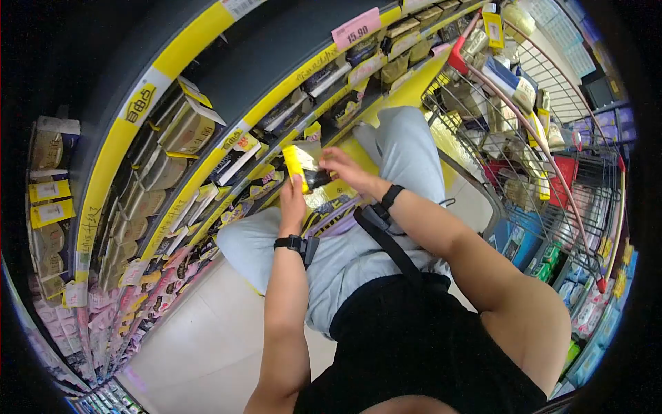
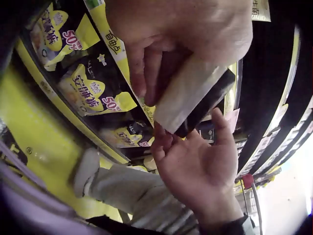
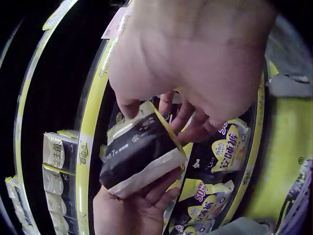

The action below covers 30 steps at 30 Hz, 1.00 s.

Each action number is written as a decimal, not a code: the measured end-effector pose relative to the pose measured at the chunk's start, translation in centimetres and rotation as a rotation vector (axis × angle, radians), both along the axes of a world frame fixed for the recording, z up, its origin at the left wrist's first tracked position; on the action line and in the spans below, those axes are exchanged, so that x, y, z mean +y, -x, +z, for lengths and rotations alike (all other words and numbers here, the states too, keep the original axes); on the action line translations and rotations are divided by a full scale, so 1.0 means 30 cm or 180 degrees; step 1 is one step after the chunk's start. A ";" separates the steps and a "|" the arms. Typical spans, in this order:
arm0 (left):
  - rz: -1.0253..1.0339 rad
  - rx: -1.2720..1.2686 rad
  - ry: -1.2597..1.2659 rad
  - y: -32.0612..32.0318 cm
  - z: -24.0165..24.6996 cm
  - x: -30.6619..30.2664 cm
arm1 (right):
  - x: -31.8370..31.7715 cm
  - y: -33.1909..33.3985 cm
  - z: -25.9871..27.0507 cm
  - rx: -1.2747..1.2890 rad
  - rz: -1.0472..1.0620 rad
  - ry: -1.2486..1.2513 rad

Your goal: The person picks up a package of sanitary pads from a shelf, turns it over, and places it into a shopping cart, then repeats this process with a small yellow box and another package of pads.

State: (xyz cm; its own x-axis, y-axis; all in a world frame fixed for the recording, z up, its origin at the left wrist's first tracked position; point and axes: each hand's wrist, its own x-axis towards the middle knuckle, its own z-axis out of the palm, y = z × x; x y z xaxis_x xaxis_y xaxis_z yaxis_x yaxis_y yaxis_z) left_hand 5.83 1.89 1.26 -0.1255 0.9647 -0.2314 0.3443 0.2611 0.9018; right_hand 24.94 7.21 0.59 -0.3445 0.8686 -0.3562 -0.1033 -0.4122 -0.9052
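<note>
A small soft pack of sanitary pads (image 1: 298,164), black and beige with a yellow side, is held up between both hands in front of the lower shelves. My left hand (image 1: 292,205) grips it from below in the head view; in the right wrist view its palm lies under the pack (image 3: 142,152) with the fingers behind. The right hand (image 1: 350,174) holds the opposite end, its thumb at one corner and fingertips along the yellow edge. Seen from the left wrist, the pale side of the pack (image 2: 190,93) faces the camera, and the right hand (image 2: 198,164) shows its palm.
Shelves with yellow edge strips (image 1: 258,110) run along the left, stocked with packs. Packs marked 50% (image 2: 93,93) stand on the low shelf. A pink 15.90 price tag (image 1: 356,29) hangs above. At the right stands a loaded shopping cart (image 1: 552,162). The person sits between them.
</note>
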 end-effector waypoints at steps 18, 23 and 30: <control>-0.0371 -0.1193 -0.0786 -0.058 0.064 0.008 | -0.008 -0.060 -0.074 0.0565 0.0088 0.0562; -0.0405 -0.1195 -0.0779 -0.084 0.071 0.016 | 0.005 -0.077 -0.086 0.0632 0.0370 0.0501; -0.0180 -0.1560 -0.0718 -0.032 0.021 0.020 | -0.014 -0.064 -0.033 0.0384 0.0172 0.0156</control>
